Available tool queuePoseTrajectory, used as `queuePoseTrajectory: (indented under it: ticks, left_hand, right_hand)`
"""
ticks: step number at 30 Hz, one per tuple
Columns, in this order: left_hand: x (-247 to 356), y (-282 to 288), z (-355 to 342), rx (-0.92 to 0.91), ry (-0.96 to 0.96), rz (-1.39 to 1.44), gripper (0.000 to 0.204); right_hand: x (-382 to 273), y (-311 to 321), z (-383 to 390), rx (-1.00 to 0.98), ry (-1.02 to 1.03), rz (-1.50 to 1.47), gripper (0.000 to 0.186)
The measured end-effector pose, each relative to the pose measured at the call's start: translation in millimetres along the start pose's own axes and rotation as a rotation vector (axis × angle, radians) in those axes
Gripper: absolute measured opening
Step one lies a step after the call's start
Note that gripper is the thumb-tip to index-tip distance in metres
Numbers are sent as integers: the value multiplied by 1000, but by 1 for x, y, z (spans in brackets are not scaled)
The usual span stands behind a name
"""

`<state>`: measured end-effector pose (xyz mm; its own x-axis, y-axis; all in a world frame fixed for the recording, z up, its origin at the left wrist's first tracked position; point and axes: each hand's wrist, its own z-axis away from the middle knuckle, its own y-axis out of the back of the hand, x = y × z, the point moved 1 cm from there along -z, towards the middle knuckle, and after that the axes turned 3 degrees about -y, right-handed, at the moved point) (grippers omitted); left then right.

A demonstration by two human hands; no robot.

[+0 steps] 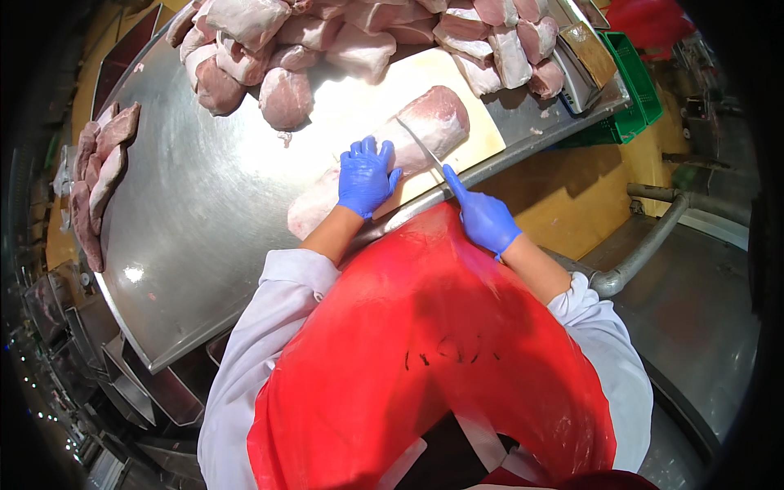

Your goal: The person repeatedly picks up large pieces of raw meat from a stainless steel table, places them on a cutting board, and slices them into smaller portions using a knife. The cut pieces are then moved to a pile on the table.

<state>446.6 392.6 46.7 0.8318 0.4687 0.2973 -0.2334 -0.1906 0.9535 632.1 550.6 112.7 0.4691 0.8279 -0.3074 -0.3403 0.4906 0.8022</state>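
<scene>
Right hand (488, 224): closed on knife (422, 145), forefinger extended. Left hand (365, 178): spread, pressing long meat piece (445, 121), view's 12 o'clock, seemingly not cut through. From it: chunks (359, 51), 12 o'clock, apparently done; strips (104, 167), 9 o'clock.

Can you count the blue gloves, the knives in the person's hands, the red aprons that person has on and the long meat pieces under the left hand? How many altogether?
Blue gloves: 2
Knife: 1
Red apron: 1
Long meat piece: 1
Total: 5
</scene>
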Motion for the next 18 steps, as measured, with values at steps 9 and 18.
queuePoseTrajectory:
  ticks: [9,18]
  left_hand:
    - [-4,5,10,4,-59,75,51]
    - [10,5,-25,120,20,93,47]
  right_hand:
    - [-14,-23,-90,44,-19,-27,92]
    - [61,-6,72,-227,-29,-74,94]
